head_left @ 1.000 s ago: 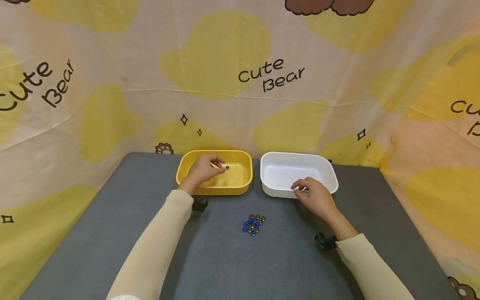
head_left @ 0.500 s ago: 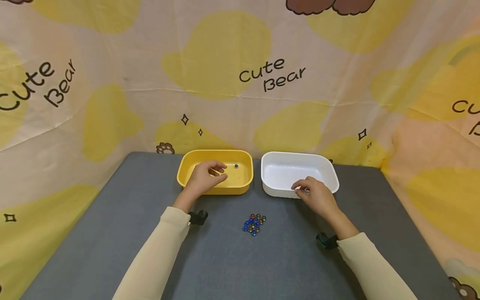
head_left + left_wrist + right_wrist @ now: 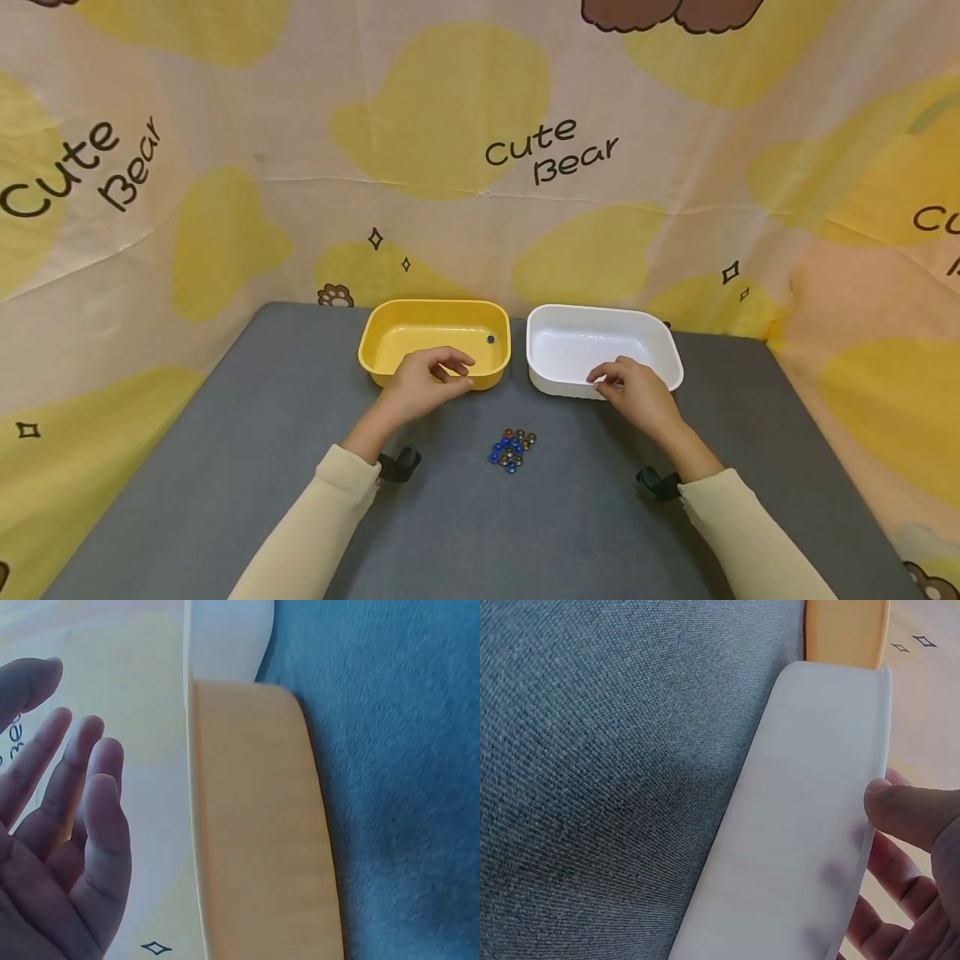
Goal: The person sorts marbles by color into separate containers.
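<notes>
In the head view my left hand (image 3: 423, 387) hovers over the near rim of the yellow plastic tub (image 3: 408, 335), with nothing between its loosely bent fingers. The left wrist view shows those fingers spread apart. One dark blue marble (image 3: 491, 339) lies inside that tub, towards its right end. My right hand (image 3: 639, 402) pinches the near wall of the white plastic tub (image 3: 553, 382). In the right wrist view the thumb (image 3: 904, 810) presses the outside of this wall while fingers reach behind it. A cluster of blue and brownish glass marbles (image 3: 517, 448) lies on the table before the tubs.
Both tubs stand side by side at the back of the grey cloth-covered table (image 3: 480, 533), a narrow gap between them. A printed curtain (image 3: 450, 117) rises directly behind and along the sides. Dark straps (image 3: 400, 465) sit at both wrists.
My left hand has drawn back from inside the yellow tub towards its near rim. The marble in there has rolled rightward, away from the fingers. The right hand stays at the white tub.
</notes>
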The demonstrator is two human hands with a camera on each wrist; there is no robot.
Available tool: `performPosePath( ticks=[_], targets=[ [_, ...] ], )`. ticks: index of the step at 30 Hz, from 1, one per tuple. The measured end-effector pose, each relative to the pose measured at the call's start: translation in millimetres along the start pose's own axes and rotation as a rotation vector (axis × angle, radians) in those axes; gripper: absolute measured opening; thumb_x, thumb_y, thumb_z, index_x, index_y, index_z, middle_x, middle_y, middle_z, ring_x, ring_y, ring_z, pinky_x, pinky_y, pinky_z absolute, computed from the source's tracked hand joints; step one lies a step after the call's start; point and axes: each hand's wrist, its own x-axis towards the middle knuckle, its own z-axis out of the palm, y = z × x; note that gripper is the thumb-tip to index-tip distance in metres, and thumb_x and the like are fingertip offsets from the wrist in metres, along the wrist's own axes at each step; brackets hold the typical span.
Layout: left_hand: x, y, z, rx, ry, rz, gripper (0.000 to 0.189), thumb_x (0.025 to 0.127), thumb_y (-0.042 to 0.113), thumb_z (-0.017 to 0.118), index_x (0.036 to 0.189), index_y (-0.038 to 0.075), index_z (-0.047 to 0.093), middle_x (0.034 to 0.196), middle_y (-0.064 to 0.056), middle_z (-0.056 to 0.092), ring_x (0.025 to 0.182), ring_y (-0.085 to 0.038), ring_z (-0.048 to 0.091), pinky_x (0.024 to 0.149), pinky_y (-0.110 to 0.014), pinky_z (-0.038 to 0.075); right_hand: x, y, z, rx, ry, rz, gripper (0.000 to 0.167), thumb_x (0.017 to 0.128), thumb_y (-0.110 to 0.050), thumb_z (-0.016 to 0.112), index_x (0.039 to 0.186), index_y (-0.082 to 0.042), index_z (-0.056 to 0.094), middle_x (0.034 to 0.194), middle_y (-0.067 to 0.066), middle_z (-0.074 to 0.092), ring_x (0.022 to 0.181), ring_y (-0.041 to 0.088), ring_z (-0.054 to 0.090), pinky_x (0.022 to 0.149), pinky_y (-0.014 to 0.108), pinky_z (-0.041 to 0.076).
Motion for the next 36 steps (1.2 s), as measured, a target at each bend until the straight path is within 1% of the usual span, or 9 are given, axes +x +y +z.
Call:
performPosePath(
  ticks=[4,8,11,16,19,23,29,36],
  targets=[
    [-6.8,0.4,5.6,0.000,-0.031,0.000,0.024,0.082,0.020,0.077,0.105,0.015,0.072,0.099,-0.006,0.072,0.081,-0.016,0.059,0.074,-0.029,0.050,-0.4,0,0,-0.001,-0.010,0.006,0.013,0.083,-0.006,0.072,0.088,-0.018,0.074,0.078,-0.001,0.063,0.074,0.019,0.062,0.067,0.033,0.048],
    [-12.2,-1.5,12.0,0.020,-0.070,0.006,0.022,0.082,0.020,0.077,0.103,0.018,0.072,0.097,-0.001,0.071,0.081,-0.014,0.059,0.074,-0.027,0.050,-0.2,0,0,-0.006,-0.008,0.004,0.013,0.082,-0.006,0.073,0.088,-0.018,0.075,0.077,-0.001,0.063,0.074,0.018,0.063,0.066,0.032,0.048],
    [-16.2,-4.2,17.2,0.038,-0.092,0.011,0.021,0.082,0.020,0.077,0.102,0.019,0.072,0.094,0.002,0.070,0.078,-0.012,0.058,0.071,-0.025,0.050,0.1,1,1,-0.009,-0.001,-0.002,0.014,0.082,-0.005,0.073,0.089,-0.017,0.075,0.076,-0.001,0.062,0.073,0.018,0.062,0.064,0.031,0.047],
    [-22.2,-9.2,26.0,0.054,-0.132,-0.007,0.023,0.082,0.022,0.077,0.103,0.015,0.072,0.092,0.003,0.069,0.075,-0.012,0.058,0.067,-0.024,0.050,0.6,2,3,-0.017,0.008,-0.014,0.018,0.081,-0.002,0.072,0.091,-0.017,0.075,0.076,-0.001,0.061,0.074,0.020,0.063,0.064,0.031,0.046],
    [-24.9,-11.8,30.8,0.066,-0.155,-0.019,0.025,0.082,0.023,0.077,0.104,0.014,0.072,0.090,0.005,0.068,0.074,-0.012,0.058,0.065,-0.024,0.049,1.0,1,5,-0.032,0.012,-0.012,0.019,0.082,-0.001,0.071,0.092,-0.016,0.074,0.074,-0.001,0.058,0.072,0.019,0.061,0.062,0.031,0.045],
    [-27.3,-14.0,36.1,0.078,-0.179,-0.032,0.024,0.082,0.025,0.076,0.104,0.015,0.072,0.088,0.007,0.067,0.073,-0.011,0.058,0.063,-0.025,0.049,1.7,1,5,-0.041,0.014,-0.002,0.017,0.082,-0.002,0.071,0.093,-0.016,0.074,0.072,0.000,0.056,0.067,0.016,0.057,0.060,0.030,0.042],
    [-28.7,-14.5,43.1,0.101,-0.248,-0.037,0.021,0.084,0.024,0.075,0.103,0.016,0.073,0.086,0.008,0.068,0.072,-0.009,0.059,0.063,-0.023,0.049,2.1,2,5,-0.036,0.014,0.005,0.017,0.082,-0.003,0.072,0.093,-0.016,0.074,0.073,0.000,0.057,0.067,0.016,0.058,0.060,0.030,0.043],
    [-29.2,-16.8,52.6,0.136,-0.307,-0.020,0.009,0.081,0.022,0.077,0.090,0.021,0.075,0.080,0.012,0.068,0.072,-0.005,0.060,0.064,-0.022,0.049,2.1,2,4,-0.028,0.012,-0.003,0.017,0.083,-0.003,0.071,0.093,-0.016,0.074,0.073,0.000,0.058,0.069,0.016,0.059,0.061,0.030,0.044]
  ],
)
